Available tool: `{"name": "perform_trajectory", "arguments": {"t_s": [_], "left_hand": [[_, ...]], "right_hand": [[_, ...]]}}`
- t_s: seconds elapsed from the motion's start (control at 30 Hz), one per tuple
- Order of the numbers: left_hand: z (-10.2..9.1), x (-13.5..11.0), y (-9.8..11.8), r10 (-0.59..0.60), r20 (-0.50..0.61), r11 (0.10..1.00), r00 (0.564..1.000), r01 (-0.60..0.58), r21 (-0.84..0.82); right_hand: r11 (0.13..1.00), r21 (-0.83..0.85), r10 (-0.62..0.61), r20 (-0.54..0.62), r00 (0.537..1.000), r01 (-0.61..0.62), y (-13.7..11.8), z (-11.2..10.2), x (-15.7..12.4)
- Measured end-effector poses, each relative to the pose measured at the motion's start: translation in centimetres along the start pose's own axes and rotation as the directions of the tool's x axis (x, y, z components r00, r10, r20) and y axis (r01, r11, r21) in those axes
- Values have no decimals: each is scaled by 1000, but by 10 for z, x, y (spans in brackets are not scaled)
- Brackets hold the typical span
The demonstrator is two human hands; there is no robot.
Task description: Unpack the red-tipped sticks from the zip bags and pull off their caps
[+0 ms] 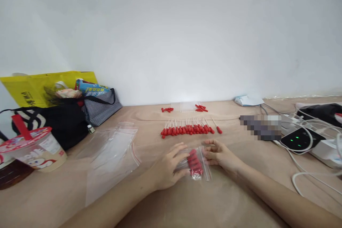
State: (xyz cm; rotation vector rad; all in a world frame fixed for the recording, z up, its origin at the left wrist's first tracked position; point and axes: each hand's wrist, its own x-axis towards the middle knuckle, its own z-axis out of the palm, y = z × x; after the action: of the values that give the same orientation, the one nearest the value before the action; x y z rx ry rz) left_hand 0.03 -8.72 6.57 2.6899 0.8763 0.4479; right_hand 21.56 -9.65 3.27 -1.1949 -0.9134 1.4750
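Between my hands is a small clear zip bag (207, 171) with several red-headed pieces (195, 162) stacked inside. My left hand (169, 165) has its thumb and fingers at the bag's left end, some fingers spread. On the other side, the fingers of my right hand (217, 155) are at the zip edge, partly hidden by the bag's glare. Just beyond lies a row of pale sticks with red heads (187, 129), like large matches, heads toward me. One such stick (216, 125) lies apart at the row's right end.
Flat clear zip bags (112, 153) lie at left, beside a drink cup (45, 149), black bag (66, 124) and striped bag (101, 105). Small red pieces (167, 109) sit near the wall. White cables (301, 174) and a black device (301, 140) occupy the right.
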Motion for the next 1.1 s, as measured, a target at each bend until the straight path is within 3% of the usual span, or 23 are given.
{"name": "perform_trajectory", "arguments": {"t_s": [0.13,0.33,0.57,0.77,1.1], "left_hand": [[12,17,7,1,-5,991,1000,-1,-133],[14,12,-6,-62,-44,984,997,54,-171],[14,19,-15,66,-156,992,986,-82,-96],[15,26,-19,181,-203,981,962,-190,-27],[19,25,-23,251,-240,967,938,-253,24]], "right_hand": [[998,55,12,82,997,-17,0,8,-2],[997,53,-67,152,986,59,6,26,3],[982,-56,-167,193,967,181,12,26,-1],[974,-91,-182,217,959,206,14,29,-1],[950,-151,-243,189,951,272,23,28,5]]}}
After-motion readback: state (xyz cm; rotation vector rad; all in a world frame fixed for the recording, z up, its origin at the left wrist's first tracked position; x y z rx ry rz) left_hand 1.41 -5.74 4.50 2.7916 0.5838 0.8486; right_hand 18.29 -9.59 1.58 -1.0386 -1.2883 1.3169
